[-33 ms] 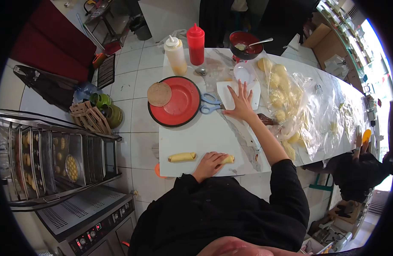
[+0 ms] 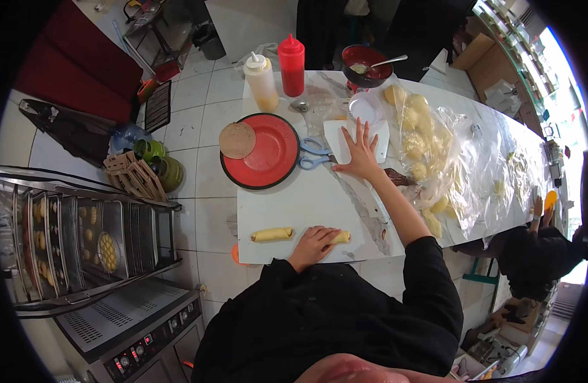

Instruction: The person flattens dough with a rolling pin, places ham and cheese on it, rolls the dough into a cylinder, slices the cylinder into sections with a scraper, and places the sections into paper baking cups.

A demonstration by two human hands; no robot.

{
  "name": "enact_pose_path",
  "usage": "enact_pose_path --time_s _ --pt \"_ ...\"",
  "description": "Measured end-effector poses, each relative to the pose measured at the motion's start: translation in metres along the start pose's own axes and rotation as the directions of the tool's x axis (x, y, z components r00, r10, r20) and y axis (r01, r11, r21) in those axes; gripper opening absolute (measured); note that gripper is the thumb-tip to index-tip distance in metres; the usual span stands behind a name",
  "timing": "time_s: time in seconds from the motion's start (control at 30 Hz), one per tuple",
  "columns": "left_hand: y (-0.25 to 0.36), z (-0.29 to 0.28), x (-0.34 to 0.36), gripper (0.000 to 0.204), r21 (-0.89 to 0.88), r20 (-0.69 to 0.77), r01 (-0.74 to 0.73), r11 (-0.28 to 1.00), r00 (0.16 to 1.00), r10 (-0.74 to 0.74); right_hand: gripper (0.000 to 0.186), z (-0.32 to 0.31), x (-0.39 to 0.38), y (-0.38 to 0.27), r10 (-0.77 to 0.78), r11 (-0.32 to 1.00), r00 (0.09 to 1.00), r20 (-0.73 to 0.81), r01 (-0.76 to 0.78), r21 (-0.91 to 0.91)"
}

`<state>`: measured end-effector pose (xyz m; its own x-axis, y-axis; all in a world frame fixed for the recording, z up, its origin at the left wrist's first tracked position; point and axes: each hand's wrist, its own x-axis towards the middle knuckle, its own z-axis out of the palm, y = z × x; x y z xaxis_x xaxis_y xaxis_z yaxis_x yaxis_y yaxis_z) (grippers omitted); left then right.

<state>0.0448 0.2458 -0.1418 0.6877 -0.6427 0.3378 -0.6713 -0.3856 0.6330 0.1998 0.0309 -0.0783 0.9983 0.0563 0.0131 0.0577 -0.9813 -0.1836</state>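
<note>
Near the table's front edge, my left hand (image 2: 312,247) is closed over a filled dough roll (image 2: 342,237), whose right end shows past the fingers. To its left lies a second pale yellow dough roll (image 2: 273,234), with darker filling at its ends. My right hand (image 2: 361,154) is spread wide, fingers apart, over a flat white board (image 2: 335,133) farther back. Just left of that hand is a pair of blue-handled scissors (image 2: 314,162). A red plate (image 2: 274,147) with a black rim holds a round brown disc (image 2: 237,140).
Two squeeze bottles, one whitish (image 2: 262,83) and one red (image 2: 292,67), stand at the back. A bowl (image 2: 369,67) holds a spoon. Dough balls (image 2: 416,131) lie under clear plastic at right. A tray rack (image 2: 92,236) and an oven (image 2: 124,325) stand left; another person (image 2: 540,258) is far right.
</note>
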Motion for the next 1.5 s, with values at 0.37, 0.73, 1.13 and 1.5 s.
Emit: enact_pose_path --time_s 0.37,0.73,1.13,1.5 --pt "0.002 -0.006 0.005 0.055 -0.011 0.047 -0.017 1.0 0.999 0.017 0.04 0.0 -0.006 0.034 -0.313 0.948 0.909 -0.277 0.316 -0.033" --pt "0.004 -0.038 -0.015 0.065 -0.203 0.148 0.359 0.911 0.931 -0.334 0.032 -0.073 -0.15 0.003 0.707 -0.142 0.707 0.006 0.134 0.981" --pt "-0.011 -0.029 -0.013 0.035 -0.235 0.022 0.243 0.941 0.969 -0.245 0.031 -0.059 -0.201 -0.113 0.466 0.722 0.884 0.044 -0.408 0.558" --pt "-0.012 -0.023 -0.012 0.034 -0.198 0.007 0.227 0.954 0.973 -0.23 0.033 -0.028 -0.191 -0.134 0.416 0.835 0.909 0.022 -0.392 0.387"
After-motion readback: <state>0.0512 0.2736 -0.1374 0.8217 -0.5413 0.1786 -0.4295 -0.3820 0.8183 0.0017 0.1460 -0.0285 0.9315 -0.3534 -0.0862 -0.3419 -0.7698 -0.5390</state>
